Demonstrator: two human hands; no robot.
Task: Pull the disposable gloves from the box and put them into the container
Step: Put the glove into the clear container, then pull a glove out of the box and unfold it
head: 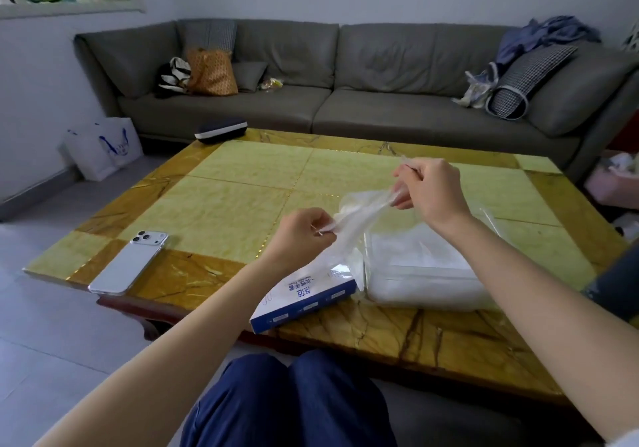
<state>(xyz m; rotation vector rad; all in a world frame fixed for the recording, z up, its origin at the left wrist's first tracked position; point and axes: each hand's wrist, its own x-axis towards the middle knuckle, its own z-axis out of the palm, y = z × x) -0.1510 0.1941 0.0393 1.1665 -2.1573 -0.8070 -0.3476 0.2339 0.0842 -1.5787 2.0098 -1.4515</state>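
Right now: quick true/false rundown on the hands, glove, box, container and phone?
1. The left hand and right hand both pinch one clear glove. True.
2. The glove box lies right of the container. False: it lies to its left.
3. The phone lies camera side up on the table. True.
4. The glove already lies inside the container. False: it is held in the air.

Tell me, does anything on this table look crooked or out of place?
The blue-and-white cardboard glove box lies skewed to the yellow marble table, one corner right at its near edge. The silver smartphone also lies slanted at that edge. Nothing looks spilled or damaged.
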